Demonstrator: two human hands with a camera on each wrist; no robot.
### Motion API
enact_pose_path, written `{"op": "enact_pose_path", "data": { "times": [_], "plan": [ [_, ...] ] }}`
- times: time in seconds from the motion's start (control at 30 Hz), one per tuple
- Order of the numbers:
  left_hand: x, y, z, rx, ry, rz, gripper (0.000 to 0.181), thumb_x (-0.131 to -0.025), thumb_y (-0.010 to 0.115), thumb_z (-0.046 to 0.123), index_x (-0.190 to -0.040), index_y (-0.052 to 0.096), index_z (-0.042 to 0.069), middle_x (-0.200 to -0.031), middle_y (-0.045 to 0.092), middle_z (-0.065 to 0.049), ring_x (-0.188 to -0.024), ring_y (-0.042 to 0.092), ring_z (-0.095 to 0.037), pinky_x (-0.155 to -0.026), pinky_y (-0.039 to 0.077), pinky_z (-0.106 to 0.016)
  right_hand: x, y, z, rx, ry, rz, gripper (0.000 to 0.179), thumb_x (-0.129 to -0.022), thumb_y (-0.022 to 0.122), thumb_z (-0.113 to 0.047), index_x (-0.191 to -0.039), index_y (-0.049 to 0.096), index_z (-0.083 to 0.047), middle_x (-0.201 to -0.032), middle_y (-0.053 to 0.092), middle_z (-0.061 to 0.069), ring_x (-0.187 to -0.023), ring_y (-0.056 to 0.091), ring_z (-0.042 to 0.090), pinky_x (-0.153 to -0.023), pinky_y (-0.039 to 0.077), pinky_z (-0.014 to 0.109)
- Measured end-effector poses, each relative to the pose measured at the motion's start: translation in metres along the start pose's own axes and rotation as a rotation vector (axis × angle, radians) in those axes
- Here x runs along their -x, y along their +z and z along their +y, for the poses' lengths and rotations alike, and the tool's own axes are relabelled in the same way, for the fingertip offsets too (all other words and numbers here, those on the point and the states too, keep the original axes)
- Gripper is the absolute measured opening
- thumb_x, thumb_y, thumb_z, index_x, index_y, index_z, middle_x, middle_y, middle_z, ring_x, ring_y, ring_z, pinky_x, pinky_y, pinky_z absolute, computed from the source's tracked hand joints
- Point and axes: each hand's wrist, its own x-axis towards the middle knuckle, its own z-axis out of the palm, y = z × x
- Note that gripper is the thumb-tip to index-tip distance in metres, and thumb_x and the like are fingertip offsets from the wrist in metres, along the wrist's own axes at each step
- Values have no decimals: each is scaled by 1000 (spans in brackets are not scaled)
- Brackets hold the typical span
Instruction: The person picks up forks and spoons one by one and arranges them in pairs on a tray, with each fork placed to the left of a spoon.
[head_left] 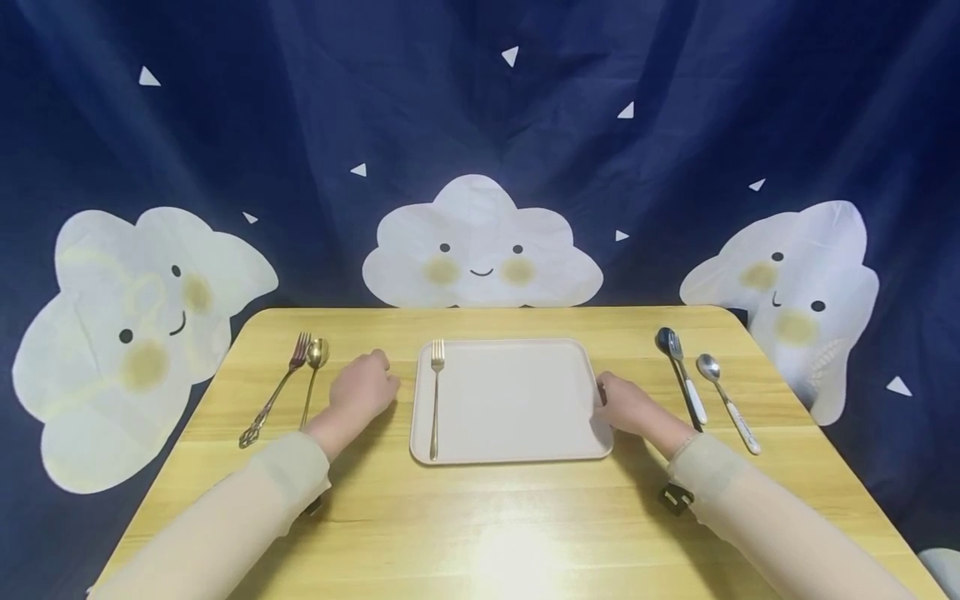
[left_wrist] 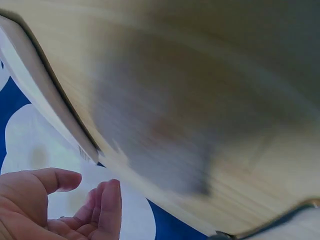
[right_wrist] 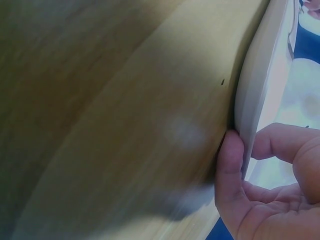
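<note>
A pale rectangular tray lies in the middle of the wooden table, with a gold fork along its left side. My right hand pinches the tray's right rim; in the right wrist view its thumb is over the rim and a finger is under it. To the left of the tray, my left hand hovers over the table, holding nothing. The left wrist view shows its thumb and loosely bent fingers apart, a short way from the tray edge.
Left of my left hand lie a dark ornate fork and a gold spoon, its handle partly hidden. At the right are a dark spoon, a white-handled fork and a white-handled spoon. A blue cloud-print curtain hangs behind the table.
</note>
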Motion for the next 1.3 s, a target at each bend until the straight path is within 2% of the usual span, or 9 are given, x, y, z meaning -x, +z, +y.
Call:
{"op": "enact_pose_path", "data": {
  "times": [0.2,0.33,0.47,0.7,0.9,1.1,1.3],
  "plan": [
    [-5,-7,-12,-71,10,32,29,-90,49,14,-111,57,-5,-88,61,-18,-63,56,-29,-47,46,-39,0,-2,1,8,-7,3,55,-79,70,-3,-126,46,13,-99,62,20,-81,62,27,-65,56,34],
    [-6,-10,-20,-100,-5,47,31,-90,49,14,-112,56,-7,-89,61,-20,-64,56,-29,-47,47,-41,0,-2,0,-1,2,-1,54,-80,69,-2,-127,46,13,-100,62,21,-81,62,27,-63,56,34],
    [-7,-15,-26,-107,-52,38,38,-90,50,14,-119,55,-9,-94,61,-22,-66,57,-30,-48,48,-43,0,-2,0,-3,4,-1,53,-79,70,-2,-125,47,12,-98,62,20,-80,62,26,-62,56,34],
    [-11,-20,-38,-117,-93,16,44,-91,48,16,-125,53,-12,-87,61,-23,-64,59,-30,-44,47,-41,1,-4,-1,7,-6,-1,54,-79,70,-2,-125,46,13,-97,61,20,-80,61,26,-63,56,35],
    [-12,-22,-50,-92,-146,-3,43,-90,46,14,-123,56,-11,-95,63,-25,-74,61,-34,-46,48,-43,1,-2,-1,2,3,-5,51,-78,71,-3,-121,48,11,-94,61,17,-79,61,26,-64,55,35],
    [-11,-21,-60,-96,-171,-21,47,-91,47,16,-128,52,-13,-103,60,-31,-85,61,-44,-50,50,-46,0,-2,-2,-4,11,-10,55,-80,69,-3,-127,45,13,-99,62,19,-81,62,26,-64,56,34],
    [-10,-19,-66,-65,-191,-15,48,-91,47,18,-126,53,-15,-109,57,-32,-90,58,-43,-50,48,-43,1,-1,-3,-9,9,-12,54,-81,68,-2,-127,45,13,-99,62,20,-83,63,27,-66,57,34]
  ]
}}
